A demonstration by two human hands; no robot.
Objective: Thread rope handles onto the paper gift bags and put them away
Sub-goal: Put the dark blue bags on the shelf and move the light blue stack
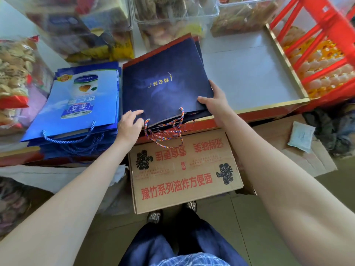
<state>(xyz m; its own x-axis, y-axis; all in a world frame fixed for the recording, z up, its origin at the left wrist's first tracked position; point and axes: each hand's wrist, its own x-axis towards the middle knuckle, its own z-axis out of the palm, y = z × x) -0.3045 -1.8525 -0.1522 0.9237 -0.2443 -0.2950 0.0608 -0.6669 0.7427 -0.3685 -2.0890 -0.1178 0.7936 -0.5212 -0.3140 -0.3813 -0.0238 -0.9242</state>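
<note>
A flat dark navy paper gift bag (165,83) with gold lettering lies on top of a small stack of the same bags on the counter. Its multicoloured rope handles (167,133) hang over the counter's front edge. My right hand (215,101) grips the top bag's right near corner, thumb on top. My left hand (130,123) rests flat on the bag's left near corner, fingers spread. To the left lies a stack of light blue gift bags (80,104) with blue rope handles (73,140).
A printed cardboard box (182,169) stands on the floor under the counter edge. A bare white counter area (249,73) with gold trim lies to the right, beside a red plastic crate (317,45). Clear snack tubs (172,18) line the back.
</note>
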